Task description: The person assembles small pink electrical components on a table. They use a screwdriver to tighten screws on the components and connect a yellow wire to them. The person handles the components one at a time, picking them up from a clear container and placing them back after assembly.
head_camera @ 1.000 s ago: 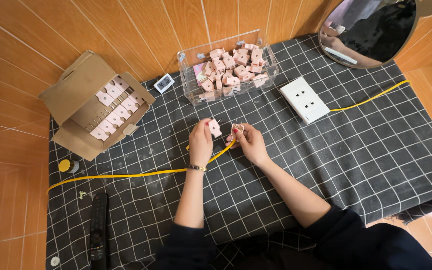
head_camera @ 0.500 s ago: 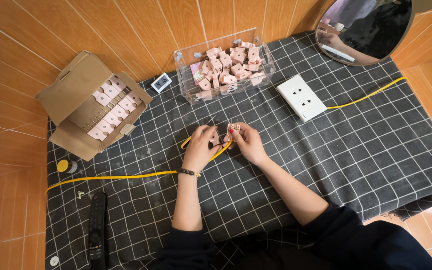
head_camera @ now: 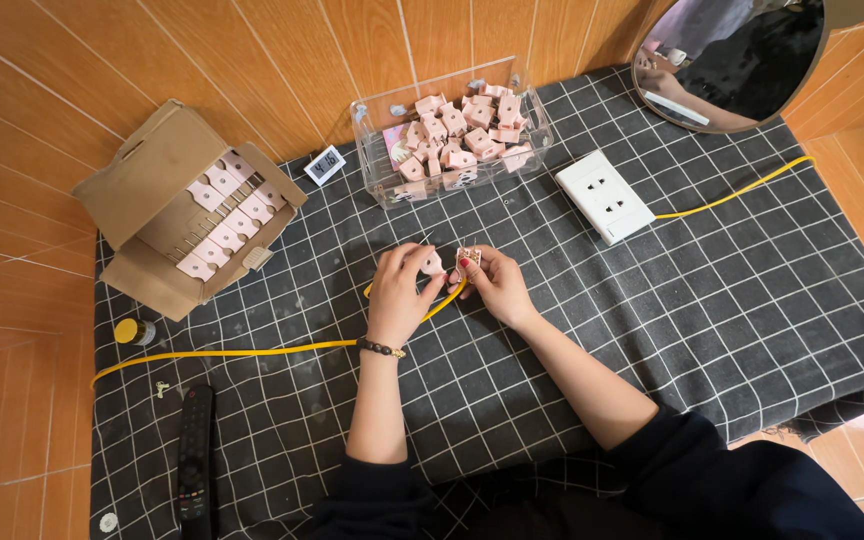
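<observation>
Two small pink pieces are held above the checked cloth [head_camera: 572, 360], near the middle of the table: one pink piece [head_camera: 433, 263] is pinched in the fingers of the left hand [head_camera: 399, 293], the other pink piece [head_camera: 468, 260] is clamped between thumb and fingertips of the right hand [head_camera: 495, 285]. The two pieces are kept close together, just apart or barely touching; which cannot be told at this size. A yellow cable [head_camera: 232, 351] is seen running under the hands, off to the left edge and on the right to a white socket block [head_camera: 605, 196]. Behind the hands a clear bin [head_camera: 377, 170] heaped with more pink pieces is set, and to the left an open carton [head_camera: 142, 190] with like pieces laid in rows. A remote [head_camera: 195, 465] and a small yellow-capped bottle [head_camera: 134, 331] are found at the left, a round mirror [head_camera: 742, 60] at the far right. The step in hand is judged to be the mating or fitting of the two pieces; fine alignment and a steady squeeze would be called for next.
</observation>
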